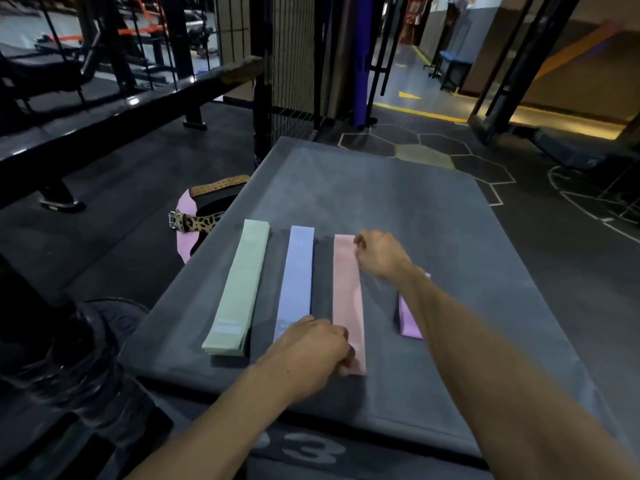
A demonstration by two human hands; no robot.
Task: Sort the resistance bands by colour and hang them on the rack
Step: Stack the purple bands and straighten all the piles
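1. The flat pale pink fabric resistance band (348,299) is held at both ends: the left hand (311,348) has its fingers curled round the near end, and the right hand (379,252) pinches the far end. It lies on the grey padded bench (398,209), parallel to the rest.
2. To its left lie the pale blue-lilac fabric band (297,271) and the stack of mint green fabric bands (242,282); a mauve-pink fabric band (408,320) lies to the right, partly hidden under the right forearm.
3. Risk: the blue-lilac band's near end sits under the left hand; it could be dragged along if the pink one is lifted.
4. Risk: the right forearm passes over the mauve band and could sweep it askew.
5. Risk: pale pink and mauve could be confused in this dim light.
6. Surface: smooth matte cover; sliding is judged likely.
7. Room: dim gym, dark rubber floor, black metal racks (138,98) at left; a leopard-print strap (197,221) lies beside the bench. Which rack is the hanging one cannot be told.
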